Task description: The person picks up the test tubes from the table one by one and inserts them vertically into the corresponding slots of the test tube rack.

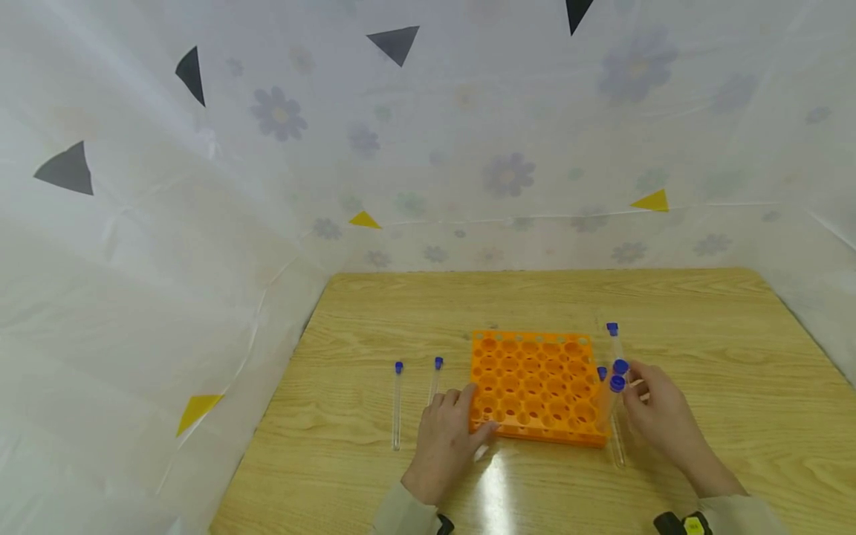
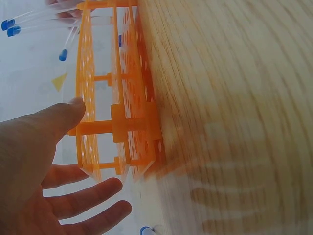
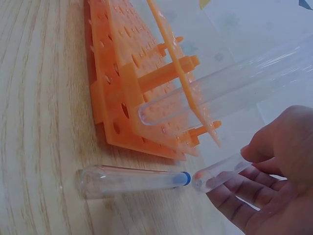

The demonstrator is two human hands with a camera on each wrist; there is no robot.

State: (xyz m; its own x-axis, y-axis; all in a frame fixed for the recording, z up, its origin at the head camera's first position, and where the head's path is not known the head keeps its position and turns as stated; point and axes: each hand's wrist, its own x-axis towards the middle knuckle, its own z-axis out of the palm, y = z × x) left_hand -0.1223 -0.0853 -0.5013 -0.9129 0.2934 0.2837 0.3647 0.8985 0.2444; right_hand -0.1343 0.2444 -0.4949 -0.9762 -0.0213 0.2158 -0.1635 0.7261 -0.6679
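Observation:
An orange test tube rack (image 1: 528, 386) stands on the table. My left hand (image 1: 444, 438) holds its near left corner, the thumb at the front edge and the other fingers along the left side. At the rack's right end my right hand (image 1: 662, 409) pinches a clear test tube (image 3: 217, 174), tilted, its blue cap (image 1: 612, 327) pointing away. Two blue-capped test tubes (image 3: 210, 90) stand upright in the rack's right end, close to that hand. Beside the rack a further capped test tube (image 3: 132, 182) lies on the table under the right hand.
Left of the rack two more capped test tubes lie on the wooden table (image 1: 334, 357): one further left (image 1: 397, 409), the other (image 1: 435, 380) partly behind my left hand. Whitish flowered sheeting (image 1: 428, 148) encloses the back and sides.

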